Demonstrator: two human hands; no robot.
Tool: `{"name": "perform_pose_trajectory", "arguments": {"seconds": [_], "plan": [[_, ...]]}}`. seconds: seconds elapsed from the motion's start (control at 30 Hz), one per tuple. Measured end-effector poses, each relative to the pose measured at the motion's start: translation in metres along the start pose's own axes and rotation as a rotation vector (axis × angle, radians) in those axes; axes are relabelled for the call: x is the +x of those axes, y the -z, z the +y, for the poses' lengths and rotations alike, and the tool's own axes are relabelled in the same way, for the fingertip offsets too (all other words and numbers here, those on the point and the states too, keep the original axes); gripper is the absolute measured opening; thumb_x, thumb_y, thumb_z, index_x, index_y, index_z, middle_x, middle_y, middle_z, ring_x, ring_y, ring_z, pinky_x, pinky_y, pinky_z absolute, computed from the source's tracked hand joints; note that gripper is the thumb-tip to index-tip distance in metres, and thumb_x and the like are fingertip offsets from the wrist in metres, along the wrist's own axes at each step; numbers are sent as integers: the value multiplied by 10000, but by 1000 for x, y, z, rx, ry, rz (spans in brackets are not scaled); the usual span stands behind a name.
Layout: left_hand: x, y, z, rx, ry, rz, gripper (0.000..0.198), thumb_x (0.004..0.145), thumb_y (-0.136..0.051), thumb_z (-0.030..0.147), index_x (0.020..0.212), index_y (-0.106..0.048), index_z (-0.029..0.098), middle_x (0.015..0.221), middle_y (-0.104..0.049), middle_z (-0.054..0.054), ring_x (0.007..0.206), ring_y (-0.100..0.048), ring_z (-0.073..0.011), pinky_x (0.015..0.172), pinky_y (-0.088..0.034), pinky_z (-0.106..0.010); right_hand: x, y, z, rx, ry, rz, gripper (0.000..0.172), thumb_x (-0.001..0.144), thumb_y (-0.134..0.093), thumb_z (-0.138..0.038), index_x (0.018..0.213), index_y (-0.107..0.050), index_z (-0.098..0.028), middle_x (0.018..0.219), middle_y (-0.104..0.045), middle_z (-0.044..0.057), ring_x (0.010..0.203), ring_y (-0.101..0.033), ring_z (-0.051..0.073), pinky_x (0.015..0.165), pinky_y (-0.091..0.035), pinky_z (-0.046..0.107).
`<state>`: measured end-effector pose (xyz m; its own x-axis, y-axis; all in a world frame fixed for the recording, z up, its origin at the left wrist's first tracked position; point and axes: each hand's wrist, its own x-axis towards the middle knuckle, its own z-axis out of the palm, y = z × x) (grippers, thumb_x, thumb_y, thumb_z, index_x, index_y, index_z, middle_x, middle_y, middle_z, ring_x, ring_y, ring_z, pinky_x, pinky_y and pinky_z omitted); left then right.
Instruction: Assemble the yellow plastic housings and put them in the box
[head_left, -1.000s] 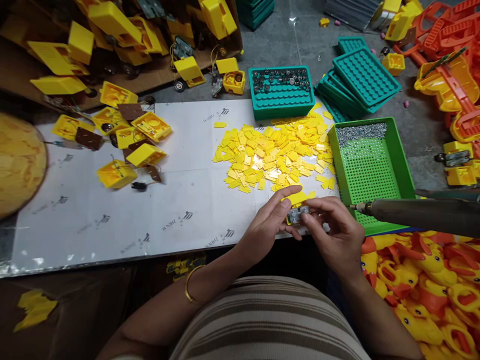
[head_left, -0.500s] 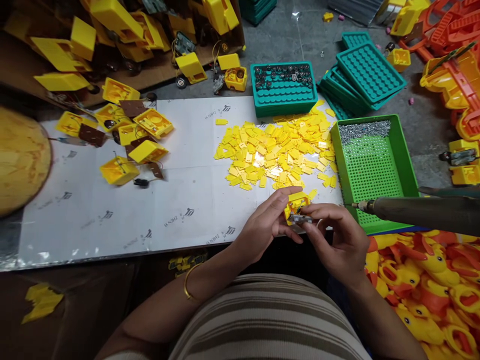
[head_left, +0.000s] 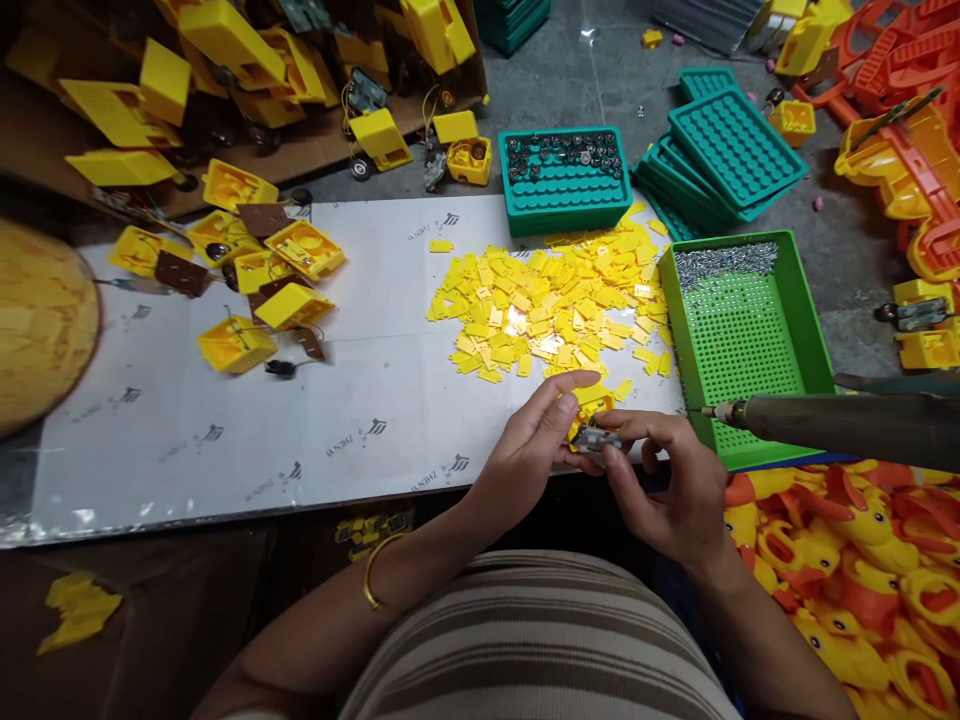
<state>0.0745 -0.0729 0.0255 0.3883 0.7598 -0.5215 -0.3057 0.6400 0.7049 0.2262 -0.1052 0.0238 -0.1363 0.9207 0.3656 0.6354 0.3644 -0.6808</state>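
My left hand (head_left: 531,440) holds a small yellow housing (head_left: 595,404) at the front edge of the white table (head_left: 337,400). My right hand (head_left: 671,480) pinches a grey part (head_left: 598,440) between thumb and fingers, against the near side of the housing. The inside of the housing is mostly hidden by the grey part and my fingers. Just beyond my hands lies a spread pile of flat yellow pieces (head_left: 540,300).
A green basket (head_left: 814,350) with metal screws stands right of the pile, and a dark screwdriver-like tool (head_left: 825,420) juts over it. A teal tray (head_left: 566,215) sits behind. Yellow housings with wires (head_left: 300,250) lie left; duck-shaped parts (head_left: 855,570) fill the lower right.
The grey part has tilted and moved slightly left, closer over the yellow housing. My left fingers have curled further under it.
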Motion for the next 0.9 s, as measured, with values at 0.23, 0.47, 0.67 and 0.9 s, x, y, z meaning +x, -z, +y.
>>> {"name": "perform_pose_trajectory", "arguments": {"seconds": [0.23,0.47,0.67,0.9], "plan": [[0,2,-1,-5,75,-23,369,893,-492,444,1148,-613,206,1077,-618,-69,846,-585,-151,690,-528,-256,12,11,2,-184,190,-205,117,861,-556,-176,971,-519,-181,769,-682,37,629,-623,152,565,-480,276],[-3,1,5,-152,145,-92,299,863,-533,319,1133,-606,214,1012,-639,-58,843,-591,-147,702,-506,-243,20,19,8,-47,265,-302,150,830,-560,-146,963,-524,-205,818,-687,38,723,-635,171,636,-519,294],[-4,-1,11,-198,176,-103,286,815,-572,251,1095,-619,217,978,-652,-43,840,-592,-148,717,-494,-252,15,17,12,-17,309,-177,184,816,-584,-138,970,-522,-217,896,-710,57,770,-670,169,649,-547,307],[-1,1,11,-200,181,-102,235,825,-580,238,1056,-615,205,891,-653,-27,775,-601,-123,657,-488,-214,17,17,16,-35,325,-190,214,805,-633,-137,984,-538,-207,983,-731,73,763,-687,165,634,-559,299]]}}
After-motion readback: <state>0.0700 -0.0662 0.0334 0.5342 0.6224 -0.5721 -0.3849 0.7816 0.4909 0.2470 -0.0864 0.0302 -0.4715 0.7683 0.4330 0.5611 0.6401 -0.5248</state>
